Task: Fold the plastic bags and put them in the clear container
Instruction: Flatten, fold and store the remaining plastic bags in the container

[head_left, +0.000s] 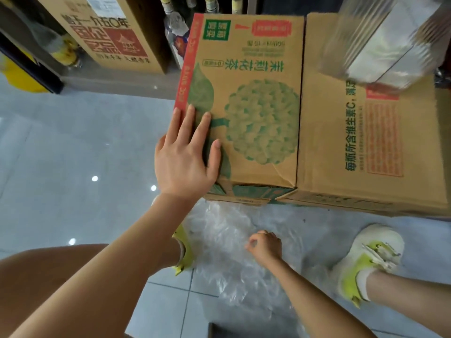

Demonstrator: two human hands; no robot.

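Presently, the plastic bag (219, 230) lies crumpled on the floor (73, 142) below the cardboard box (256, 106). The right hand (264, 247) pinches its film, fingers curled. Advised: lift it clear and flatten before folding. The left hand (185, 154) rests flat on the box, fingers straight. The clear container (380, 45) stands blurred beyond.

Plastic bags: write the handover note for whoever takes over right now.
Left grip: open, flat on the green-print box.
Right grip: pinches the bag, which lies crumpled on the floor between the shoes.
Container: a blurred clear thing on the second box, top right, may be it; cannot tell.
Done: no folded bag in view.
Left: fold the bag, put it in the container.
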